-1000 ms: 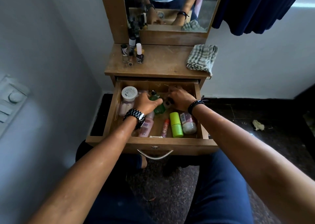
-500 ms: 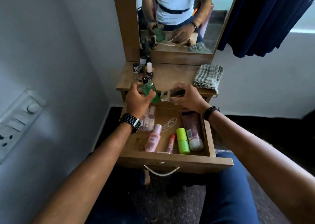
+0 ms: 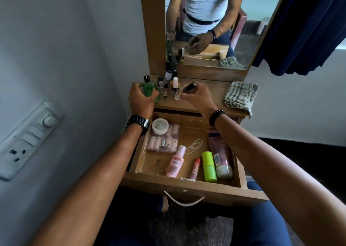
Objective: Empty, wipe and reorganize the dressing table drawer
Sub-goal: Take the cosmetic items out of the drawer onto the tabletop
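Tabletop's middle (image 3: 206, 96) is bare wood, easy landing spot. Little bottles (image 3: 169, 84) crowd its left end, folded cloth (image 3: 240, 96) hogs the right, mirror (image 3: 206, 30) blocks behind.

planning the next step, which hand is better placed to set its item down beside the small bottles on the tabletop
Left. The left hand holds the green bottle right beside the small bottles at the tabletop's left end. The right hand, gripping a small dark item, is farther over.
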A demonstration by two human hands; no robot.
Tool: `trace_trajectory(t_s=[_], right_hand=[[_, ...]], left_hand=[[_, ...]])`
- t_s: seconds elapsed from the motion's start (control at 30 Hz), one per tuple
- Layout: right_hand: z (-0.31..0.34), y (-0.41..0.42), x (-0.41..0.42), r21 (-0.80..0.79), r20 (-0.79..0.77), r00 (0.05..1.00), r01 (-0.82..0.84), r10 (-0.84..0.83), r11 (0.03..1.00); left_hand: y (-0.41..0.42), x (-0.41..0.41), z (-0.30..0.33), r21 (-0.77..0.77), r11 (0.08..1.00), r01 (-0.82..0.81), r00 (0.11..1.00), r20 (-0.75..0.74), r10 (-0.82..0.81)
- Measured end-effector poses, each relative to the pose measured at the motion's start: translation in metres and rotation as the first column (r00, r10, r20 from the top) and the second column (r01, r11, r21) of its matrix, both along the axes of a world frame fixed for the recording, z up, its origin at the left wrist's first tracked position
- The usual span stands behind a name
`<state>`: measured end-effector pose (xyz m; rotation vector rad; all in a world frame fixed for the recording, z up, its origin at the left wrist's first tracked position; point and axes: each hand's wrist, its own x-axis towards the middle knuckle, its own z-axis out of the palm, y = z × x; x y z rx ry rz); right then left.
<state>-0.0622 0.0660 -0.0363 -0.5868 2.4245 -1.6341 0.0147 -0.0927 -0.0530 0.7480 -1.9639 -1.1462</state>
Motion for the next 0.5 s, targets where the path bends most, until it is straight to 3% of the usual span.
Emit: trace_trajectory(t_s=[0.5], right_hand=[[-0.021, -0.036, 0.02, 0.035, -0.105, 0.994, 0.043, -0.039, 0.998]], left_hand=[[0.006, -0.011, -0.014, -0.138, 0.989, 0.044, 0.997, 0.062, -0.036]])
